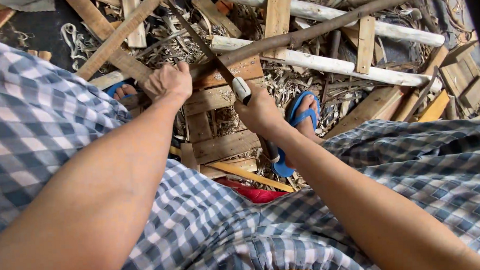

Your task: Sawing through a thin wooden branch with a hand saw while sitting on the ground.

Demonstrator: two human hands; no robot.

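Note:
My left hand grips the near end of a long brown branch that runs up and to the right across the pile. My right hand is closed around the handle of a long dark blade, a machete-like knife with a pale collar at the handle. The blade lies across the branch just right of my left hand. Both forearms reach out over my checked blue-and-white clothing.
Wooden planks, peeled white poles and heaps of wood shavings cover the ground. My feet in blue sandals rest among the scraps. A red object lies near my knees.

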